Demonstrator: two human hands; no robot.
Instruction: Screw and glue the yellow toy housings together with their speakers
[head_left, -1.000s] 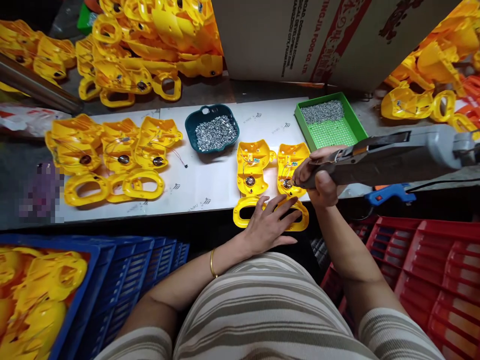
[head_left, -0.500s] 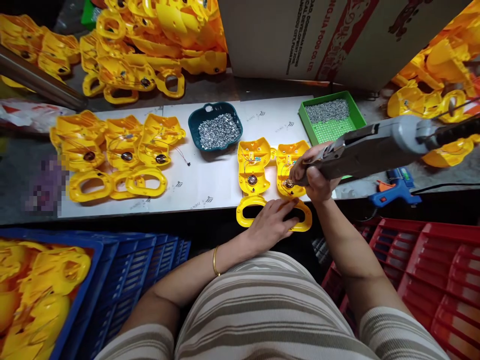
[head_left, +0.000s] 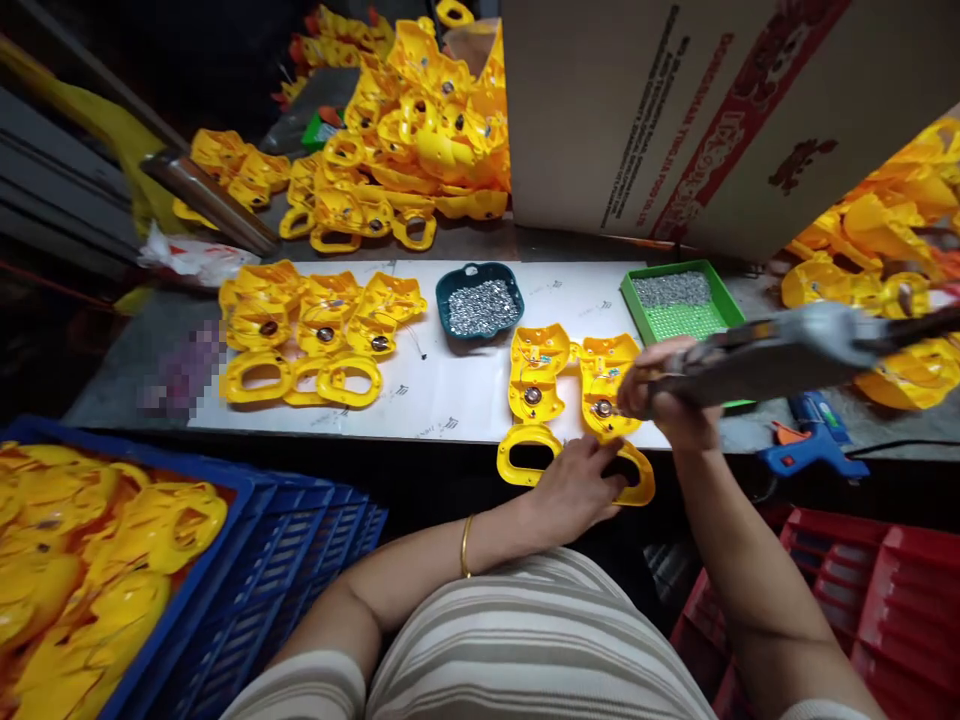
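Grey tool (head_left: 776,352), blurred, partly hidden

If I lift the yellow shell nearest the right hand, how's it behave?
The yellow shell looks thin-walled and open, so probably light yet stiff. Its metal disc sits near the loop, so that end may be heavier. The loop overhangs the table edge; pressing it could tip the shell.

Gray tool (head_left: 776,355) slants over yellow shell (head_left: 607,382) (wired).

Left hand (head_left: 571,490) fingers, spread earlier, now bunched at yellow handle (head_left: 645,474)
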